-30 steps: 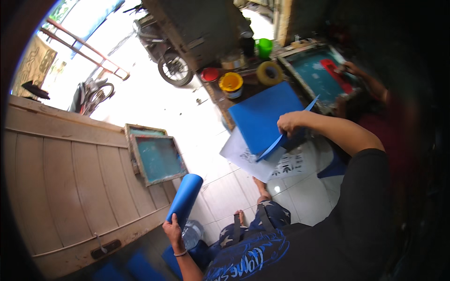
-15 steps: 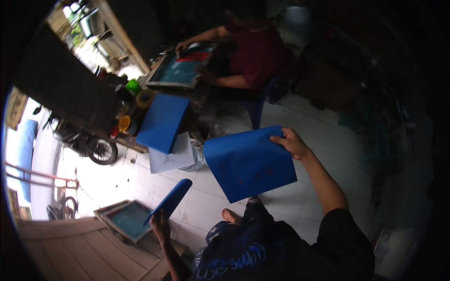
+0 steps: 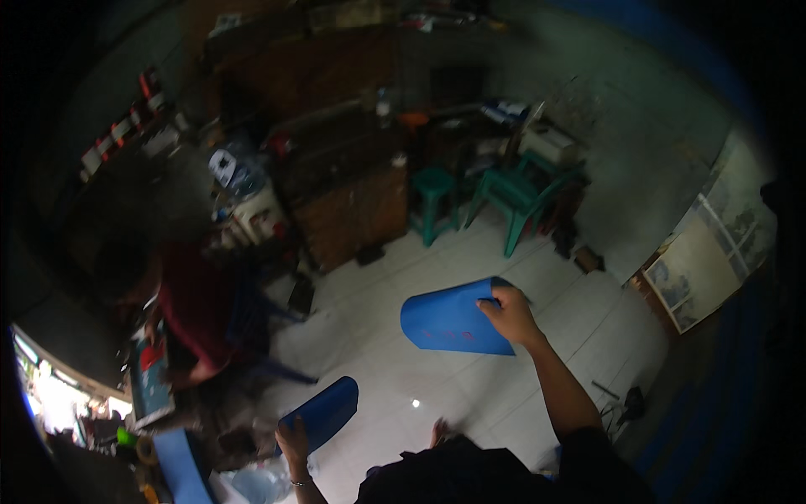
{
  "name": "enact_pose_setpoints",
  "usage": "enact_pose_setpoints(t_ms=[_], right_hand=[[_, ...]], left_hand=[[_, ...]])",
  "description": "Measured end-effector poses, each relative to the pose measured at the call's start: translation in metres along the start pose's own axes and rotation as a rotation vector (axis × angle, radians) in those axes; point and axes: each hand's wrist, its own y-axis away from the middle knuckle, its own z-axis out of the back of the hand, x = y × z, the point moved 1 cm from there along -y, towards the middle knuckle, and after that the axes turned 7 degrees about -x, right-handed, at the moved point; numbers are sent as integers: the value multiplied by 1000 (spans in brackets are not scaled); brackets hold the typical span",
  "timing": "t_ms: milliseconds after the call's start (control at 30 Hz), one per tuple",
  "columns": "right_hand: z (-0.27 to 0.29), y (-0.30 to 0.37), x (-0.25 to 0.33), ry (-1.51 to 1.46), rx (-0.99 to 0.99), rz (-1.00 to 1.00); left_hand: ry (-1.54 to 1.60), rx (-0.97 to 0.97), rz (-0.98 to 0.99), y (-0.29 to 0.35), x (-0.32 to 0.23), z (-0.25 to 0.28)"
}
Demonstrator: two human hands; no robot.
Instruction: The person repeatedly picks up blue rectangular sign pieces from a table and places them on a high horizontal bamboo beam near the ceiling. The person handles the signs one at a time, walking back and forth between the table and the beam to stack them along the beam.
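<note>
My right hand (image 3: 510,316) pinches the upper right corner of a blue sheet (image 3: 449,321), which hangs in a curve over the floor. Small reddish marks show along its lower part. Lower and to the left, my left hand (image 3: 292,441) is closed round the edge of another bent blue sheet (image 3: 327,413). The two sheets are held apart. Whether either hand has one layer or more cannot be made out.
At the left a person in a dark red shirt (image 3: 197,307) bends over a framed screen (image 3: 151,382). Another blue sheet (image 3: 180,466) lies below it. A green stool (image 3: 434,197), a green chair (image 3: 516,189) and a wooden cabinet (image 3: 353,206) stand beyond the tiled floor (image 3: 369,302).
The view has swung to the right, so the co-worker now appears at the left and the stool and chair have come in. Both hands still hold their blue sheets.
</note>
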Motion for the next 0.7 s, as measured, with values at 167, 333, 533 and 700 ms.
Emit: enact_pose_setpoints(t_ms=[167, 333, 533, 700], right_hand=[[101, -89, -30, 104, -207, 149], [158, -193, -72, 429, -168, 45], [205, -345, -135, 421, -170, -6], [246, -475, -136, 302, -251, 84]], left_hand=[[106, 10, -125, -87, -121, -105], [270, 62, -210, -165, -204, -206], [217, 190, -274, -267, -276, -336], [315, 256, -300, -337, -349, -417]])
